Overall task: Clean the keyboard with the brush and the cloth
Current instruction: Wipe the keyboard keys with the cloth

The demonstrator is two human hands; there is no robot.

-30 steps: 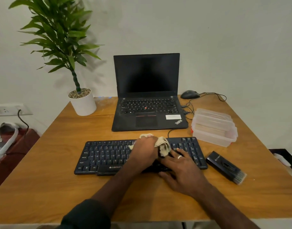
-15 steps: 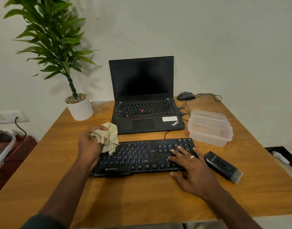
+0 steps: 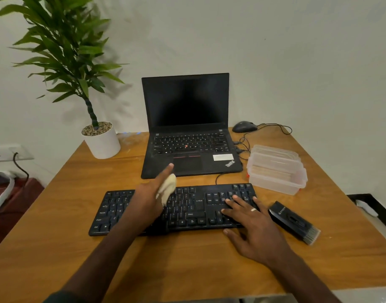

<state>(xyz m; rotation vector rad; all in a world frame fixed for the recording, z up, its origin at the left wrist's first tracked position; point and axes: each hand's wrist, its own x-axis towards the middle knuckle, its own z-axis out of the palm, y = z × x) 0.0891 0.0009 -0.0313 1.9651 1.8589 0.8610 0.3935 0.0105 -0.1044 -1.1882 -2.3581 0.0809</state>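
A black keyboard [image 3: 187,206] lies across the middle of the wooden table [image 3: 187,259]. My left hand [image 3: 150,193] is over the keyboard's middle and grips a bunched cream cloth [image 3: 166,188], with one finger stretched toward the laptop. My right hand [image 3: 251,224] rests flat on the keyboard's right end, fingers spread, a ring on one finger. The black brush [image 3: 294,221] lies on the table just right of the keyboard, bristles pointing to the near right.
A black laptop [image 3: 187,127] stands open behind the keyboard. A clear plastic box [image 3: 275,171] sits at the right, a mouse [image 3: 244,126] with cables behind it. A potted plant [image 3: 100,138] stands at the back left.
My left hand with the cloth swept from the keyboard's middle to its left end and has come back to the middle. My right hand stayed on the right end.
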